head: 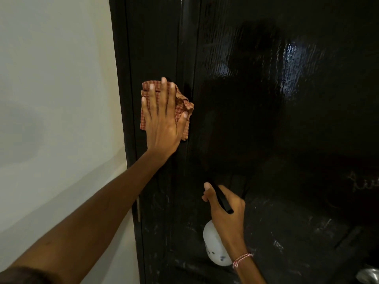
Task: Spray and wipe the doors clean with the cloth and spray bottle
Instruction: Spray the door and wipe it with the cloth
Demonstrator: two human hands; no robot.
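Head view, looking at a door being cleaned. A glossy black door (276,119) fills the centre and right of the frame. Its upper panel shines with streaked highlights, which may be wet, while its lower panel carries pale scuffs and scribbles. A pale wall (51,99) takes the left third of the frame and meets the dark door frame (123,99). The left hand (164,124) reaches up from the lower left corner. Its fingers (158,99) are straight and spread, grasping nothing, and they press a folded orange checked cloth (183,103) flat on the door's left edge, just right of the frame, in the centre left of the picture. The right hand (225,220), at lower centre, is clenched round the neck of a white spray bottle (213,247), with one digit raised beside the black spray head (223,201). The bottle's long axis runs from its body at the bottom up to the head, leaning towards the door. A red and white thread bracelet (242,258) circles the right wrist. Judged relation: the unwiped marks lie below and to the right of the cloth. The bottle hand is nearer them for spraying, and the cloth hand would have to travel down and right across the panel to reach them.
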